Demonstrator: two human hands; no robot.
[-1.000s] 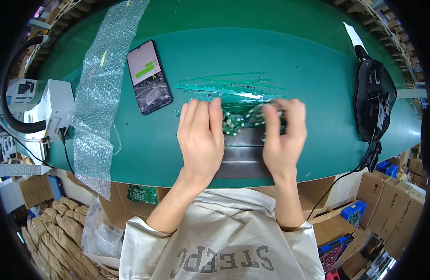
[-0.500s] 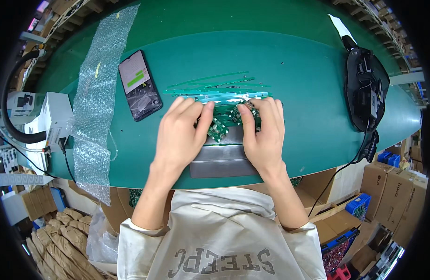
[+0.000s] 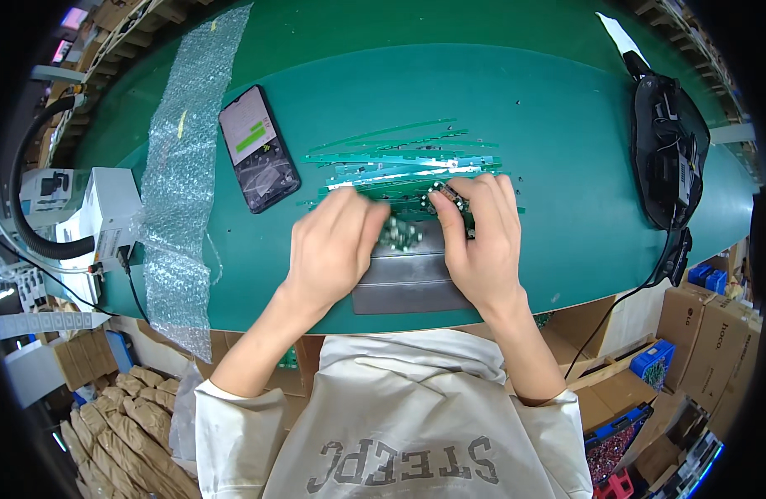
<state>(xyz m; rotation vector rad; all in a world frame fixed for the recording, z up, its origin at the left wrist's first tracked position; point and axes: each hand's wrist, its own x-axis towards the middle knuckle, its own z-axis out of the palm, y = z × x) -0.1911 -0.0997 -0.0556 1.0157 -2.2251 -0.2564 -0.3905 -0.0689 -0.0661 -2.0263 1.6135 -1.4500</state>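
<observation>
1. Since the earlier frame, both hands have stayed over the grey plate (image 3: 408, 287) at the table's near edge; the left hand (image 3: 333, 245) has shifted slightly left and shows motion blur.
2. Left hand: fingers curled onto the left end of a small green circuit board (image 3: 402, 235). The blur prevents confirming a firm grip; contact with the board is visible.
3. Right hand (image 3: 479, 241): fingers bent downward, thumb and fingertips pinching the right end of the board, where small components (image 3: 446, 196) protrude above the knuckles.
4. Board location: between the two hands, above the far part of the grey plate, just in front of the strips.
5. Green strips (image 3: 400, 162): a fanned heap of thin, narrow pieces lies on the green table (image 3: 549, 108), directly beyond the hands and touching the board area.
6. Phone (image 3: 258, 148): lies flat, screen up, left of the strips and well apart from the hands.
7. Bubble wrap (image 3: 183, 166): a long sheet runs along the left side of the table, beside the phone.
8. Black device (image 3: 667, 150): rests with its cable at the right end of the table.
</observation>
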